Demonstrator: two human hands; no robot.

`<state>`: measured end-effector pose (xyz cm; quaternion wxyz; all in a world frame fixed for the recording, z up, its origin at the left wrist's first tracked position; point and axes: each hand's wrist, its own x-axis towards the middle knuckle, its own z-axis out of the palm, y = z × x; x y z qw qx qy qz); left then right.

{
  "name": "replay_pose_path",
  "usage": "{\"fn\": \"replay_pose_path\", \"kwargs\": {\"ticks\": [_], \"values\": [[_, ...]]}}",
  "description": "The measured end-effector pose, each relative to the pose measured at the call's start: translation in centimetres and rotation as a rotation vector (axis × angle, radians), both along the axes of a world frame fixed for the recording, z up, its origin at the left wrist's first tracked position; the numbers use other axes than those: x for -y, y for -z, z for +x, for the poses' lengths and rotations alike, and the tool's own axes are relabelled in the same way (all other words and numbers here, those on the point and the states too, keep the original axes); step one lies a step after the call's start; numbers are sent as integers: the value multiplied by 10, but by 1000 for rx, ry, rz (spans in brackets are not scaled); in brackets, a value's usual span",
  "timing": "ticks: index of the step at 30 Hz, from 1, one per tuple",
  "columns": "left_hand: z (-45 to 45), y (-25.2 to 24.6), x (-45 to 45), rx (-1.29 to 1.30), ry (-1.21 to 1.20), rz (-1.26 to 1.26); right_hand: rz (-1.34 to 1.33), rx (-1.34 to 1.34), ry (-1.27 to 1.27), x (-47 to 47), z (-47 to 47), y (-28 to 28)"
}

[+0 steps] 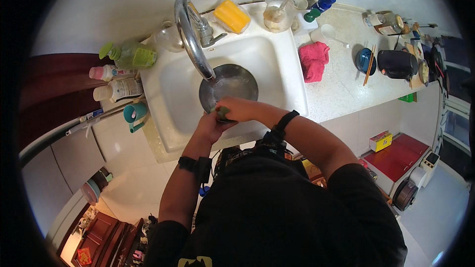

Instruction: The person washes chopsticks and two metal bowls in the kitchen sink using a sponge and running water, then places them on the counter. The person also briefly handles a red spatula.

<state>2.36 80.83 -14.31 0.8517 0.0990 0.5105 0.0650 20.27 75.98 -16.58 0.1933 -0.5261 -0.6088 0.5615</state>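
In the white sink (178, 96) sits a round metal pan or bowl (237, 81), its inside streaked with wet, whitish marks. My left hand (211, 126) grips its near rim. A green scouring pad (222, 113) is bunched in my right hand (237, 109), pressed close to that same rim beside my left fingers. Both hands partly hide the near edge, so whether a handle is there cannot be told. The spout of a chrome faucet (196, 59) ends over the far left part of the metal vessel.
Left of the sink are a green pump bottle (139, 57), capped bottles and a teal cup (134, 113). Behind stand a yellow block (232, 15) and a jar (276, 18). On the right counter lie a red cloth (314, 61), a blue bowl (363, 61) with chopsticks and a black kettle (397, 63).
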Motion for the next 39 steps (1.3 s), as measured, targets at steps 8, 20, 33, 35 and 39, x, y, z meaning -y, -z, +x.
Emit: {"fn": "replay_pose_path", "kwargs": {"ticks": [8,20,33,35,39], "values": [[13,-23,27,105,-52,13,434,283,385,-23,-25,7],[16,-21,2,-66,22,112,-182,720,-125,-9,2,1],[28,-26,29,21,-6,88,235,500,905,-49,-28,22],[26,-25,24,22,4,74,138,355,768,-47,-31,22],[14,-21,16,86,24,57,131,54,727,-34,-41,16]]}}
